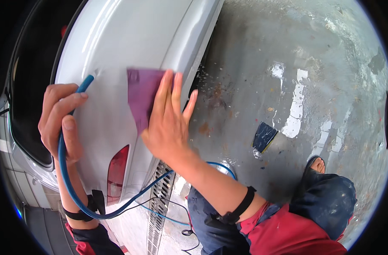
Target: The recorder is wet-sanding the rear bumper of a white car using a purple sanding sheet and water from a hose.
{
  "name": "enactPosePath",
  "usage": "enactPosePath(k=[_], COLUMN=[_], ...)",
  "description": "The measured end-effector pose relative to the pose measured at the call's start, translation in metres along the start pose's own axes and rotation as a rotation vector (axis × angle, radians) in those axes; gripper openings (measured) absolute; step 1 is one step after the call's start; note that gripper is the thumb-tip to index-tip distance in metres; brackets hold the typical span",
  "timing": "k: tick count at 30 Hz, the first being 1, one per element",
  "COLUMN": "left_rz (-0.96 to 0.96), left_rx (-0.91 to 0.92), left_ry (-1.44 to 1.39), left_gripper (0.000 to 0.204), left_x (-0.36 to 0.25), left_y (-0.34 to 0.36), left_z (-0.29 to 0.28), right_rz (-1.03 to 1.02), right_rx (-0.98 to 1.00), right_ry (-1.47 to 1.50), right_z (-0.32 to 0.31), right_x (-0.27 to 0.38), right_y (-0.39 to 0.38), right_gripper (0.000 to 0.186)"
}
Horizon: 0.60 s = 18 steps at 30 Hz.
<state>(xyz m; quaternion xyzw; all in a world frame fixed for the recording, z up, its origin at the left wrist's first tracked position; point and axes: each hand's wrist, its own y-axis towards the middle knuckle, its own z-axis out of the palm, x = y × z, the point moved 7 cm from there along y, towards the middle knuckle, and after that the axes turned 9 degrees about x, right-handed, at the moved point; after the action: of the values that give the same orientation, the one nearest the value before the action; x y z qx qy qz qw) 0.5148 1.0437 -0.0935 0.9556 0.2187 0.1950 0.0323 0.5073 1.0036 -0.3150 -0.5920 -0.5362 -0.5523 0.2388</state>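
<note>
My left hand [62, 121] is closed round a blue hose [63, 163], whose open end points up over the white car's rear body panel [117, 38]. Some water seems to show on the paint just beyond that end. Under the flat fingers of my right hand [168, 119] a thin purple sheet, looking like sandpaper [141, 91], is held against the panel near its right edge. Its left part sticks out past my index finger; my right thumb is mostly hidden. Below the sheet sits a red tail light [118, 174].
A dark, flat, four-sided piece [265, 137] lies on the wet grey floor [245, 76]. The hose loops down past a drain grate [155, 225], near a thin black cable [183, 206]. My bent knee [325, 204] and sandalled foot are at lower right. Dark glass [36, 80] borders the panel's left.
</note>
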Motion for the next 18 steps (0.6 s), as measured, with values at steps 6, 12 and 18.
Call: enactPosePath(k=[6,12,18], left_rz=[0.032,0.036,0.066], left_rx=[0.015,0.012,0.019], left_ry=[-0.006,0.026,0.021], left_gripper=[0.044,0.043,0.042], left_x=[-0.002,-0.002,-0.002], left_y=[0.002,0.001,0.0], left_z=[0.0,0.0,0.0], right_rz=[0.065,0.044,0.006], right_rx=[0.167,-0.071,0.055], right_ry=[0.125,0.091,0.113], right_z=[0.024,0.003,0.015], right_x=[0.002,0.0,0.004], right_y=[-0.009,0.014,0.001], right_gripper=[0.092,0.091,0.097])
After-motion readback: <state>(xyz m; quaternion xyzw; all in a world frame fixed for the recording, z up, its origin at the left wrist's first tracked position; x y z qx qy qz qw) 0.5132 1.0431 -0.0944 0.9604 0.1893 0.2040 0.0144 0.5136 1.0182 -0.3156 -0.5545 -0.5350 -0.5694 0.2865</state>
